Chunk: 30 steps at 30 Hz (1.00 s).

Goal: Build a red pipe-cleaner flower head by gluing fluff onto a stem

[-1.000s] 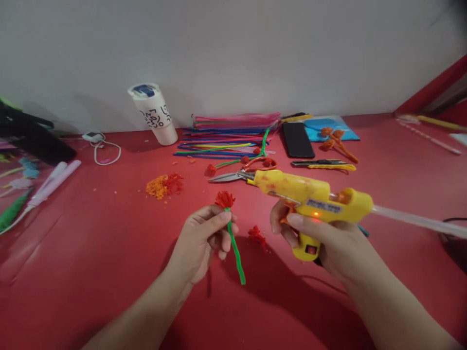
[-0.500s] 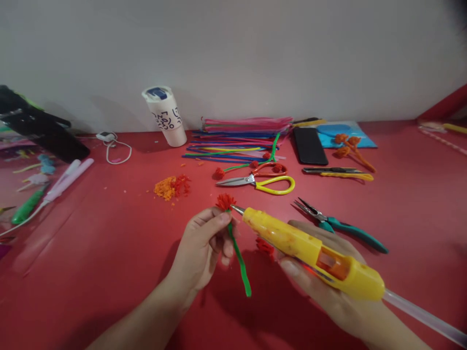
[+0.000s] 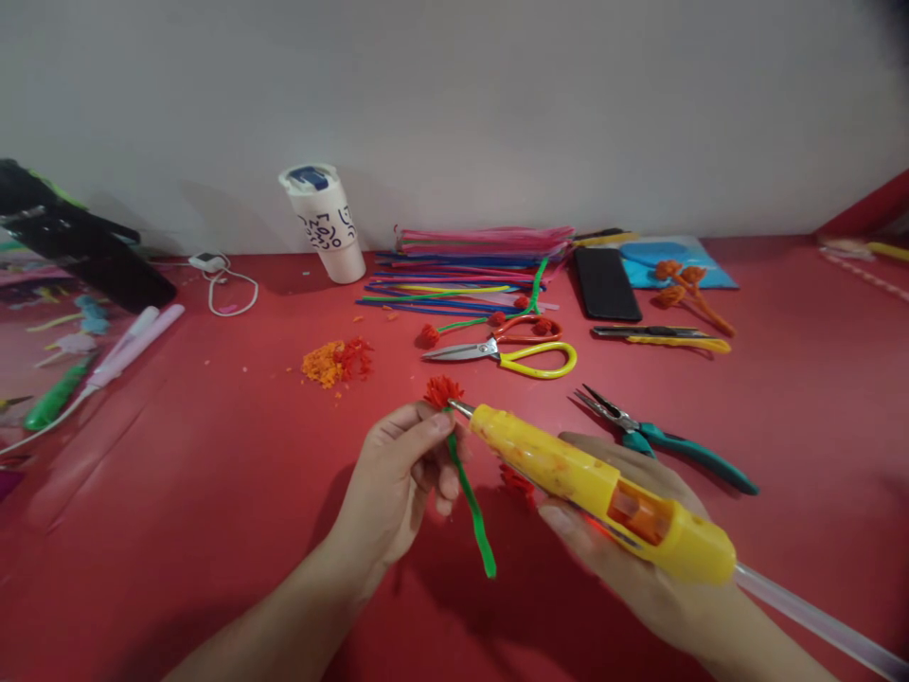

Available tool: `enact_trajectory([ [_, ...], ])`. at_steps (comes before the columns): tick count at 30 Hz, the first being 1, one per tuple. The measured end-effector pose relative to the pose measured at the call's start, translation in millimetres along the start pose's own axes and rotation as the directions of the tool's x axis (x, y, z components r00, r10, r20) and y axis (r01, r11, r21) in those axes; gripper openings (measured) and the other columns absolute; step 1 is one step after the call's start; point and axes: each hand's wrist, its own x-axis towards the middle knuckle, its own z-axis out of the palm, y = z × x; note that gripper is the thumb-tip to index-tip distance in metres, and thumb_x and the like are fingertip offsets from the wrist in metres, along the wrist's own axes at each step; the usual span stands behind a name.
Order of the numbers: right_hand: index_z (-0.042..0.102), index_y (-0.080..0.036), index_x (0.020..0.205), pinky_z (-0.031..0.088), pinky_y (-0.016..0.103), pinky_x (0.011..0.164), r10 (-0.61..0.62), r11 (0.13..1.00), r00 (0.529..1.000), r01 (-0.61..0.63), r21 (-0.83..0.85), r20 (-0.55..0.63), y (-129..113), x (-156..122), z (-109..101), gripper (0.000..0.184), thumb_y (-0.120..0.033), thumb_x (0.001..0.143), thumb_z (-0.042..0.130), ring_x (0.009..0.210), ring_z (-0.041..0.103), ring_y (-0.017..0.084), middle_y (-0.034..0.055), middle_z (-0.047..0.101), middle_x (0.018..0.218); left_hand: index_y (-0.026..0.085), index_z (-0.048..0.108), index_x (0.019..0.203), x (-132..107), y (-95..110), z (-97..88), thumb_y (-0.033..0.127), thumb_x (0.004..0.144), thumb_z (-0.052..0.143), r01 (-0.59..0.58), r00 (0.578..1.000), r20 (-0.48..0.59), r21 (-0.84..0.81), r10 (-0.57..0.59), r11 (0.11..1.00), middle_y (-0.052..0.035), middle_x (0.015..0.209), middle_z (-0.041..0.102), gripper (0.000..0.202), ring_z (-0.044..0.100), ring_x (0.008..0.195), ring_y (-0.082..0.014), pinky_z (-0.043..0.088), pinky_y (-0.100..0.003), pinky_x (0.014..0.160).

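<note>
My left hand [image 3: 408, 464] pinches a pipe-cleaner flower just below its fringed red head [image 3: 443, 389], and its green stem [image 3: 474, 516] hangs down toward me. Wrapped around a yellow hot glue gun [image 3: 568, 464] is my right hand [image 3: 625, 559]; a clear glue stick [image 3: 810, 611] sticks out of the gun's back end. The metal nozzle [image 3: 461, 408] meets the underside of the red head, or nearly so; I cannot tell if it touches. Under the gun lies another red fuzzy piece [image 3: 517, 483], partly hidden.
Beyond my hands lie scissors [image 3: 497, 352], pliers [image 3: 664, 440], a cutter knife [image 3: 660, 336], a phone [image 3: 608, 284] and bundled pipe cleaners [image 3: 461, 270]. A white tumbler [image 3: 327, 223] stands by the wall. Orange and red clippings [image 3: 333, 363] are heaped at left of centre.
The glue gun has shifted slightly left, its nozzle closer in under the red flower head. My left hand keeps its pinch, and the view has moved a little.
</note>
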Motion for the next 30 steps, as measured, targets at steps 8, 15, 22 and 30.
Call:
enact_trajectory([
  [8, 0.046, -0.024, 0.063, 0.037, 0.03, 0.039, 0.034, 0.999, 0.999, -0.034, -0.004, 0.006, -1.4, 1.8, 0.7, 0.024, -0.028, 0.086, 0.053, 0.04, 0.049, 0.014, -0.0015, 0.049, 0.051, 0.014, 0.058, 0.061, 1.7, 0.0, -0.9, 0.024, 0.072, 0.067, -0.004, 1.0, 0.017, -0.022, 0.004, 1.0, 0.0027, 0.051, 0.064, 0.017, 0.047, 0.029, -0.0033, 0.035, -0.009, 0.026],
  [15, 0.052, -0.025, 0.062, 0.036, 0.029, 0.04, 0.031, 0.999, 0.999, -0.031, -0.03, 0.015, 2.0, -1.0, 0.9, 0.024, -0.031, 0.085, 0.054, 0.04, 0.047, 0.013, -0.0023, 0.049, 0.05, 0.014, 0.058, 0.06, 1.4, -0.7, -0.5, 0.022, 0.072, 0.067, -0.008, 1.0, 0.024, -0.054, 0.009, 0.998, 0.0026, 0.05, 0.064, 0.017, 0.047, 0.029, -0.0036, 0.036, -0.009, 0.026],
  [22, 0.058, -0.025, 0.063, 0.035, 0.03, 0.04, 0.042, 0.999, 0.999, -0.042, -0.011, 0.021, 0.8, -1.4, -0.8, 0.024, -0.031, 0.086, 0.055, 0.039, 0.046, 0.014, -0.0013, 0.051, 0.049, 0.014, 0.059, 0.06, 1.1, -0.4, -1.7, 0.02, 0.074, 0.066, 0.004, 0.999, 0.042, -0.075, -0.001, 0.997, 0.0022, 0.05, 0.065, 0.017, 0.048, 0.029, -0.0038, 0.036, -0.009, 0.026],
  [30, 0.056, -0.025, 0.063, 0.035, 0.03, 0.041, 0.08, 0.997, 0.995, -0.081, 0.002, 0.064, 2.3, 0.7, -0.4, 0.024, -0.033, 0.086, 0.054, 0.041, 0.047, 0.014, -0.0001, 0.054, 0.053, 0.014, 0.06, 0.06, 2.7, 0.0, -1.8, 0.021, 0.074, 0.066, 0.0, 0.999, 0.038, -0.073, 0.003, 0.997, 0.0021, 0.05, 0.065, 0.017, 0.048, 0.028, -0.0035, 0.036, -0.009, 0.026],
])
